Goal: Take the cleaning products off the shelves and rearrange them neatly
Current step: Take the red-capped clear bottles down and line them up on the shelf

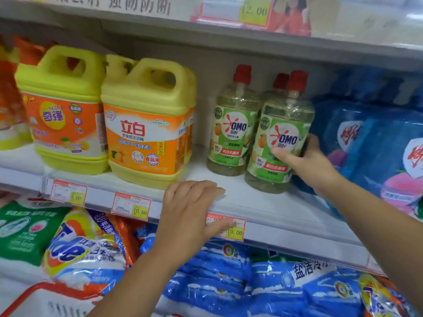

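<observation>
Three clear OMO bottles with red caps and green labels stand on the white middle shelf [263,202]. My right hand [306,161] grips the front right OMO bottle [278,143], thumb across its label, fingers behind it. A second OMO bottle [233,129] stands to its left, and only the cap of a third [281,80] shows behind. My left hand [192,216] rests on the shelf's front edge, fingers over the lip and thumb on a price tag. Two yellow jugs with orange labels [146,124] [61,106] stand further left.
Blue detergent bags [370,143] crowd the shelf right of the bottles. The lower shelf holds blue bags [229,282], a Tide bag [82,248] and a green bag [25,227]. Price tags [131,205] line the shelf edge. Another shelf [229,35] runs overhead.
</observation>
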### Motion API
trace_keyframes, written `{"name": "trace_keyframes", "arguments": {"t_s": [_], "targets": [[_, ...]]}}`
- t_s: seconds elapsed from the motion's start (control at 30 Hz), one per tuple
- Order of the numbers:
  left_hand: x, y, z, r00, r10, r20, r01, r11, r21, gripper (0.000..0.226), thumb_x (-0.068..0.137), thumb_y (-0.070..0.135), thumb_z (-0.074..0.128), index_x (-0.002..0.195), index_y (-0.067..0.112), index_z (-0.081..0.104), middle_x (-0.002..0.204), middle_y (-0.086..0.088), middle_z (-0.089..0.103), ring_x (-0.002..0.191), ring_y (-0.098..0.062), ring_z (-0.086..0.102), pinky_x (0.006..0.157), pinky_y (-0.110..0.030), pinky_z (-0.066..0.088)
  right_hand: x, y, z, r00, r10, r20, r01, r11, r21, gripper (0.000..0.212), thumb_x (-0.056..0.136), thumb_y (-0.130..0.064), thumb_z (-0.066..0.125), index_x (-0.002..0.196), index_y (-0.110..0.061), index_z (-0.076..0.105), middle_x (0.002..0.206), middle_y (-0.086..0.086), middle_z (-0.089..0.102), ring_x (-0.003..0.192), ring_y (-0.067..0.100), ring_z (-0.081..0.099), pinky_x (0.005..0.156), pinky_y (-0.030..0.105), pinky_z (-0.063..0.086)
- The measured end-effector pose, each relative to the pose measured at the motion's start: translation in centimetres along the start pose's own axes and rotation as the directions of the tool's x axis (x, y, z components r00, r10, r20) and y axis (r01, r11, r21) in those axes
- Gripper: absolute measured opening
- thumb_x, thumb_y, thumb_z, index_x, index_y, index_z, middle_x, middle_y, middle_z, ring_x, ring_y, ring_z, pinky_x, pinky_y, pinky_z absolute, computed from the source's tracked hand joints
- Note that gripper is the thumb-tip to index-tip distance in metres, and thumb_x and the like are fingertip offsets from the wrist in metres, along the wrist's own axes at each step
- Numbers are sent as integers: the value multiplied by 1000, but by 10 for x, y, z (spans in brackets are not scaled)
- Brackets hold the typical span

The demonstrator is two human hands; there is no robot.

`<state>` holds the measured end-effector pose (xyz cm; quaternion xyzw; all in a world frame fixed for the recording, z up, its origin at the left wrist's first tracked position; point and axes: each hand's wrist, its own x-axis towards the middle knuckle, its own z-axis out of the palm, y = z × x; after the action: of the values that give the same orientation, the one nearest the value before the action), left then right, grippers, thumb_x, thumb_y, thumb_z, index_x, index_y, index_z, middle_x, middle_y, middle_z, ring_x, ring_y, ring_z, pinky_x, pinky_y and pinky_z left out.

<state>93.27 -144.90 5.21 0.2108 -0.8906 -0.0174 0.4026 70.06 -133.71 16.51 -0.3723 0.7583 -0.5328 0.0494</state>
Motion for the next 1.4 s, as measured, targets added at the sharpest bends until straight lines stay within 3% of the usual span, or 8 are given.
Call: {"name": "trace_keyframes", "arguments": {"t_s": [0.13,0.47,0.6,0.77,0.9,1.03,1.2,1.4], "targets": [[0,0,0,1000,5,-8,-5,1000,21,63,86,81,33,121,37,60,127,16,58,117,-7,43,105,-28,16,6,6,14,1000,2,-9,-2,1000,22,71,91,-44,64,148,-26,26,118,-13,56,103,14,56,74,21,44],[1,-1,-4,997,-10,81,7,999,37,62,86,81,33,121,37,60,128,15,58,118,-9,44,105,-31,19,12,8,22,997,64,43,-61,997,-53,79,95,-50,55,155,-26,9,142,2,54,123,30,57,98,35,46],[4,1,-12,996,-41,75,41,999,0,70,81,80,40,129,32,58,136,6,55,131,-17,39,110,-34,16,-31,-1,-1,988,-109,-106,108,994,-20,51,100,-27,56,146,-17,37,122,-3,60,109,15,60,81,7,45],[-25,58,-16,999,18,-28,-22,988,-156,51,87,39,60,131,15,57,138,-7,53,135,-28,40,116,-29,21,-135,27,-38,940,-245,-239,283,948,144,19,94,-26,55,108,-39,54,99,6,68,97,26,68,89,46,54],[-78,115,11,913,147,379,23,911,-411,55,84,52,50,133,27,56,144,5,46,134,-13,40,112,-13,21,-211,97,-67,969,-90,-231,130,978,165,17,93,-28,55,105,-39,55,97,2,68,96,23,68,84,40,54],[-131,149,31,768,260,586,100,854,-511,62,84,58,43,135,26,57,145,8,43,134,-4,35,108,-2,15,-279,188,-84,965,261,-3,-260,958,-121,38,93,-5,59,121,-30,52,112,-4,61,101,10,59,90,39,50],[-168,152,50,618,279,735,62,915,-400,69,84,61,28,137,26,57,151,5,44,137,-10,40,115,-17,23,-338,230,-74,638,615,464,-560,784,-268,122,67,-19,85,156,-35,4,149,1,19,140,20,27,105,33,39],[-184,145,49,566,188,802,97,951,-292,66,91,61,28,137,24,56,144,4,51,133,-14,46,113,-21,28,-362,236,-16,815,560,148,-525,822,-222,110,62,-26,90,149,-29,22,140,4,37,119,22,53,100,39,48]]}}
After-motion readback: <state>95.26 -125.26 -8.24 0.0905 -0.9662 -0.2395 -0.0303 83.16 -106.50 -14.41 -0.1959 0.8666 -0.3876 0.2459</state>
